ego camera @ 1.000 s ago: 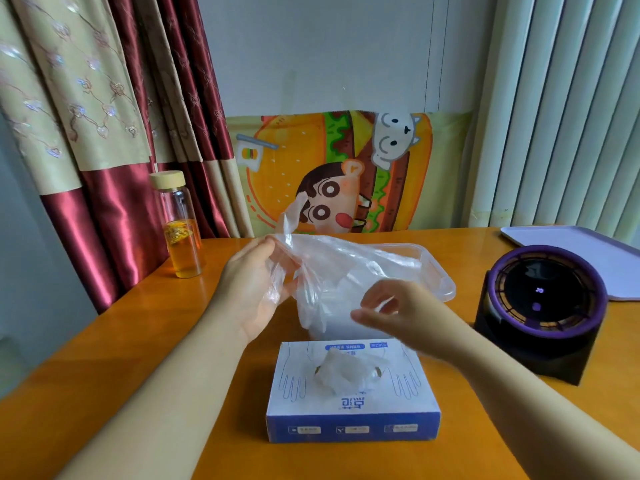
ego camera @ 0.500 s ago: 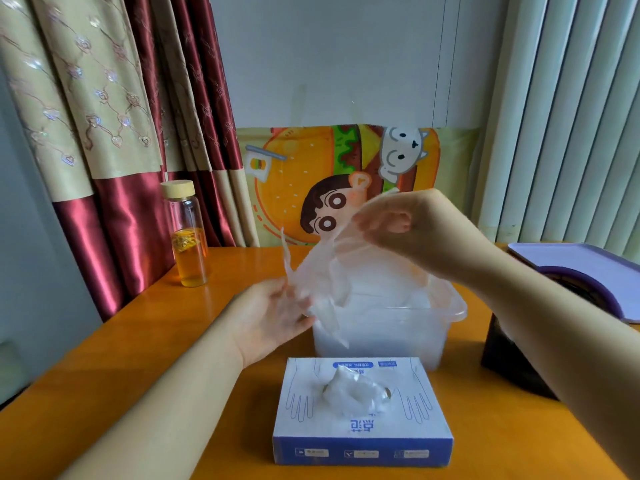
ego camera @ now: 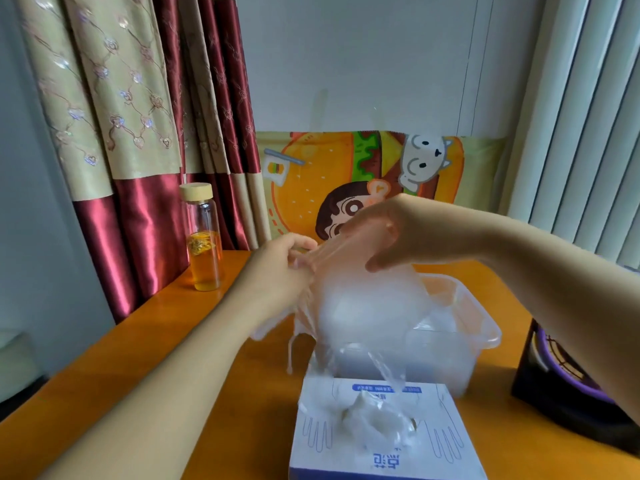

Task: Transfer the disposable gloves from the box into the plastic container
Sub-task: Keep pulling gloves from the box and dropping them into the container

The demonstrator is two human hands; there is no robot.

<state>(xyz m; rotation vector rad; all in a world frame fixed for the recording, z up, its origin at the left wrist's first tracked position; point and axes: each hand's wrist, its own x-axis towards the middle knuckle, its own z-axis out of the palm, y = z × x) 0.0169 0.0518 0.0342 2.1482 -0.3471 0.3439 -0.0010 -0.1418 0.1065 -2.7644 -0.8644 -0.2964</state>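
Half a second ago the left hand (ego camera: 284, 268) lay lower, palm up beside the container (ego camera: 485, 327), while the right hand (ego camera: 391, 230) lifted the glove (ego camera: 363, 306) alone. Now the left hand has risen to meet the right, and the two sit close together above the container's near left corner. A second ago both hands were down low in front of the container, just over the box (ego camera: 446, 455). The left hand reaches in from the lower left, its fingers curled and pinching the upper edge of the glove. The right hand comes across from the right with its forearm nearly level, its fingers bent over the same edge and the thumb pointing down, so it too grips the film. A short stretch of glove is pulled taut between the hands; the rest billows below them, hanging in front of the container, with its loose tips trailing down to the box top. The box stands on the counter (ego camera: 104, 375) just in front of the container, with a wad of gloves (ego camera: 374, 420) poking from its opening. A bottle (ego camera: 204, 237) of amber liquid stands at the counter's far left.
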